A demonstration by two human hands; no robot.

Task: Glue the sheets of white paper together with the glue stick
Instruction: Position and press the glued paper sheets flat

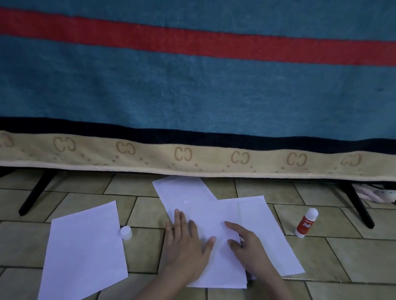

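Several overlapping white sheets (213,212) lie fanned on the tiled floor in the middle. My left hand (186,242) presses flat on the left edge of the top sheet, fingers straight. Beside it, my right hand (247,247) rests on the same sheet with its fingers spread, pressing down. A separate white sheet (82,252) lies alone to the left. The red and white glue stick (306,222) stands upright on the floor to the right, apart from both hands. Its white cap (126,232) sits next to the single sheet's right edge.
A blue blanket (197,90) with a red stripe and beige border hangs in front, down to just above the floor. Black slanted legs (36,190) (359,206) stand at left and right. A pale soft item (378,195) lies under the blanket at far right.
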